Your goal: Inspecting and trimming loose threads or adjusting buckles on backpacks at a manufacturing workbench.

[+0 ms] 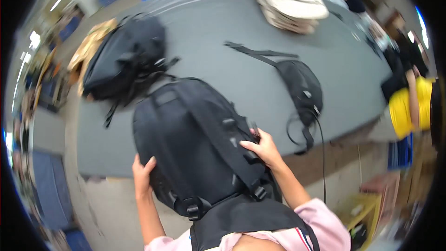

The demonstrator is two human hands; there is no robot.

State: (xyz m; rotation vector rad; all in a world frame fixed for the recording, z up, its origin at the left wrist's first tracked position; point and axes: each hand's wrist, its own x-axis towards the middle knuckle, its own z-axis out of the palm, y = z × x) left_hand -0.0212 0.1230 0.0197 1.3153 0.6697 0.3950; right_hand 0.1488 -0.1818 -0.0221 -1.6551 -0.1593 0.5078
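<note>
A black backpack (182,135) lies at the near edge of the table, its shoulder straps and buckles facing up. My left hand (143,175) is closed on its left side, thumb on top and fingers hidden beneath. On the opposite side my right hand (264,148) grips the backpack's edge, thumb pressed onto the side by a strap. A small dark pointed thing shows by the right fingers, too blurred to name. To the right rests a small black sling bag (301,81) with its strap stretched out, apart from both hands.
Another black backpack (132,58) lies at the left on brown paper (95,37). A stack of cream-coloured bags (290,0) sits at the back of the grey table (213,28). A thin cable (324,167) hangs over the near edge. A person in yellow (411,107) is at the right.
</note>
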